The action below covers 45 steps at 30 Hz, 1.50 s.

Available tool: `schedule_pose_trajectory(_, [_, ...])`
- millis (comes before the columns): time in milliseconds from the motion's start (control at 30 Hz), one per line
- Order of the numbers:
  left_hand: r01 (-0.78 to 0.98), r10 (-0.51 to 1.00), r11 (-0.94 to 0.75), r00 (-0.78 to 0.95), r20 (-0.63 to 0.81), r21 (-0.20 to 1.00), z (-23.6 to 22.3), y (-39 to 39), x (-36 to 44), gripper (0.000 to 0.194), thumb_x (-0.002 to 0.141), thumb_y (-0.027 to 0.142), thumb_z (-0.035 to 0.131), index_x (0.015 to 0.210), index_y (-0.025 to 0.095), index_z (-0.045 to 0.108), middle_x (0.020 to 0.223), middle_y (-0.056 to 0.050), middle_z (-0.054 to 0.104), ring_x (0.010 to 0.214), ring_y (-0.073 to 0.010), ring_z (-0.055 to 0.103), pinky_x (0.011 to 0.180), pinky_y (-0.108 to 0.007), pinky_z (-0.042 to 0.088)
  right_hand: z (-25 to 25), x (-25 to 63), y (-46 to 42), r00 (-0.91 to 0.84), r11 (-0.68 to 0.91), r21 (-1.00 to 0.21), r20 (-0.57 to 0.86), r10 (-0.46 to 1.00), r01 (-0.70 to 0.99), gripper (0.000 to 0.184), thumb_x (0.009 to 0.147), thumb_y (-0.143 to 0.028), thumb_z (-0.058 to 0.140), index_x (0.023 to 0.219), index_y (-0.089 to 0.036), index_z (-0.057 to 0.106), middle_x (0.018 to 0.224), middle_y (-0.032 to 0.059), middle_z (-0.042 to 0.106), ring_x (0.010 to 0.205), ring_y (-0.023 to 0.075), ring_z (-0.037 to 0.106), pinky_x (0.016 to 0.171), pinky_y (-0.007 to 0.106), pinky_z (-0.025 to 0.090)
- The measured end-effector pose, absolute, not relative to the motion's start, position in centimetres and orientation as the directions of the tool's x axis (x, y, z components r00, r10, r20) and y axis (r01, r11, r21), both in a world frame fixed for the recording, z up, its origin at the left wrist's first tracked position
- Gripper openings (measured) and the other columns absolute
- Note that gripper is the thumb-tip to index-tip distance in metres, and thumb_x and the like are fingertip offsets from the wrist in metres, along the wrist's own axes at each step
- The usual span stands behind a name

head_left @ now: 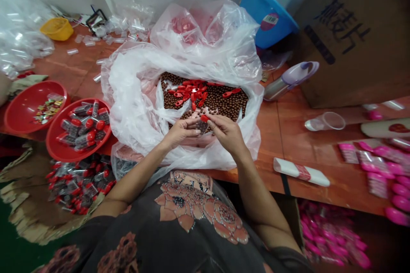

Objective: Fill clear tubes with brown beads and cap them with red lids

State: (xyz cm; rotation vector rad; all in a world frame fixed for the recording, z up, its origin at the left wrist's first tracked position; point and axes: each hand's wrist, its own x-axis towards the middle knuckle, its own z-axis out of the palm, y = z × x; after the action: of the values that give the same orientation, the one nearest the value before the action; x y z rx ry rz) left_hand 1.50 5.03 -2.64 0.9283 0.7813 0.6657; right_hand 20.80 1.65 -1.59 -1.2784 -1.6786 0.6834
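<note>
Orange-brown workbench (282, 149). 1 big clear plastic bag (134, 106) open, many brown beads (221, 104) inside, about 20 red caps (192, 94) on top, not packed. 2 red basins (22, 113); about 10 capped tubes (85, 126) in right one. Left hand (181, 132), fingers narrow, holding small clear tube (201, 128) above bag; right hand (227, 134) fingers pinching red cap (204, 118).

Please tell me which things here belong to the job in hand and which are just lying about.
At the hands:
left hand, cupped beside a small clear plastic packet
right hand, pinching a red plastic piece
round brown balls and red plastic pieces in a clear plastic bag

Lying about:
round red tray of filled packets
blue plastic basin
yellow plastic basket
brown cardboard box
</note>
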Motion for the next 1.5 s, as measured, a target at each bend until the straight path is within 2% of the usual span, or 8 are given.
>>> schedule_pose_trajectory(167, [-0.125, 0.799, 0.388, 0.540, -0.265, 0.913, -2.2, 4.8, 1.7, 0.055, 0.066, 0.016, 0.081, 0.120, 0.020, 0.071, 0.128, -0.013, 0.067, 0.119, -0.0266, 0.062, 0.105, -0.044, 0.047, -1.5, 21.1, 1.5, -0.063, 0.243, -0.877, 0.239, 0.969, 0.414, 0.029, 0.094, -0.034, 0.057, 0.121, -0.035, 0.069, 0.120, -0.0001, 0.073, 0.108, 0.0210, 0.069, 0.097, 0.044, 0.055])
schedule_pose_trajectory(400, [-0.151, 0.759, 0.460, 0.578, -0.299, 0.875, -2.7, 5.1, 1.3, 0.048, 0.073, 0.028, 0.080, 0.119, 0.020, 0.072, 0.119, -0.011, 0.071, 0.098, -0.0209, 0.070, 0.090, -0.038, 0.056, -1.6, 21.4, 1.7, -0.026, 0.134, -0.945, 0.132, 0.991, 0.298, 0.027, 0.089, -0.036, 0.064, 0.114, -0.031, 0.073, 0.118, 0.0002, 0.074, 0.109, 0.0228, 0.070, 0.101, 0.046, 0.053])
schedule_pose_trajectory(667, [-0.156, 0.751, 0.458, 0.595, -0.287, 0.875, -3.1, 5.2, 1.0, 0.047, 0.074, 0.032, 0.079, 0.119, 0.021, 0.072, 0.123, -0.010, 0.070, 0.100, -0.0198, 0.069, 0.085, -0.034, 0.058, -1.2, 21.6, 1.9, -0.052, 0.051, -0.966, 0.039, 0.998, 0.254, 0.030, 0.087, -0.039, 0.064, 0.113, -0.027, 0.074, 0.104, 0.0016, 0.078, 0.084, 0.0197, 0.073, 0.077, 0.039, 0.062])
schedule_pose_trajectory(867, [-0.149, 0.795, 0.405, 0.545, -0.266, 0.902, -2.5, 4.7, 1.0, 0.046, 0.073, 0.035, 0.080, 0.115, 0.020, 0.074, 0.122, -0.011, 0.070, 0.101, -0.0219, 0.069, 0.087, -0.035, 0.057, -1.5, 21.4, 1.7, -0.058, 0.202, -0.936, 0.193, 0.979, 0.289, 0.026, 0.089, -0.034, 0.064, 0.113, -0.031, 0.073, 0.116, 0.0011, 0.075, 0.105, 0.0214, 0.070, 0.097, 0.044, 0.056])
schedule_pose_trajectory(1133, [-0.134, 0.845, 0.315, 0.491, -0.213, 0.940, -2.0, 4.4, 1.1, 0.046, 0.073, 0.038, 0.080, 0.115, 0.020, 0.074, 0.119, -0.009, 0.072, 0.103, -0.0234, 0.069, 0.092, -0.037, 0.055, -1.0, 21.1, 0.6, -0.089, 0.368, -0.814, 0.370, 0.925, 0.450, 0.026, 0.094, -0.035, 0.057, 0.116, -0.033, 0.072, 0.115, 0.0013, 0.075, 0.104, 0.0223, 0.071, 0.096, 0.044, 0.056])
schedule_pose_trajectory(1200, [-0.135, 0.860, 0.308, 0.463, -0.215, 0.942, -2.2, 4.3, 1.3, 0.047, 0.072, 0.039, 0.080, 0.114, 0.019, 0.074, 0.115, -0.009, 0.073, 0.099, -0.0232, 0.069, 0.089, -0.037, 0.056, -1.4, 21.0, 0.5, -0.133, 0.393, -0.776, 0.379, 0.916, 0.494, 0.033, 0.092, -0.038, 0.061, 0.123, -0.032, 0.067, 0.120, 0.0031, 0.072, 0.108, 0.0235, 0.069, 0.098, 0.044, 0.055])
schedule_pose_trajectory(1333, [-0.194, 0.890, 0.295, 0.413, -0.195, 0.935, -2.5, 4.0, 1.9, 0.050, 0.073, 0.039, 0.079, 0.117, 0.017, 0.072, 0.115, -0.008, 0.073, 0.095, -0.0212, 0.069, 0.084, -0.035, 0.057, -2.7, 20.8, 0.6, -0.215, 0.456, -0.680, 0.412, 0.886, 0.575, 0.073, 0.078, -0.045, 0.077, 0.141, -0.026, 0.047, 0.138, 0.0111, 0.060, 0.125, 0.0288, 0.058, 0.104, 0.049, 0.049])
schedule_pose_trajectory(1500, [-0.232, 0.890, 0.299, 0.416, -0.184, 0.926, -2.6, 3.8, 3.0, 0.053, 0.080, 0.044, 0.074, 0.125, 0.017, 0.066, 0.112, -0.009, 0.072, 0.103, -0.0198, 0.067, 0.088, -0.028, 0.052, -3.8, 20.2, 0.6, -0.187, 0.468, -0.602, 0.470, 0.863, 0.647, 0.068, 0.081, -0.041, 0.072, 0.140, -0.021, 0.043, 0.129, 0.0136, 0.062, 0.115, 0.0273, 0.062, 0.095, 0.043, 0.053])
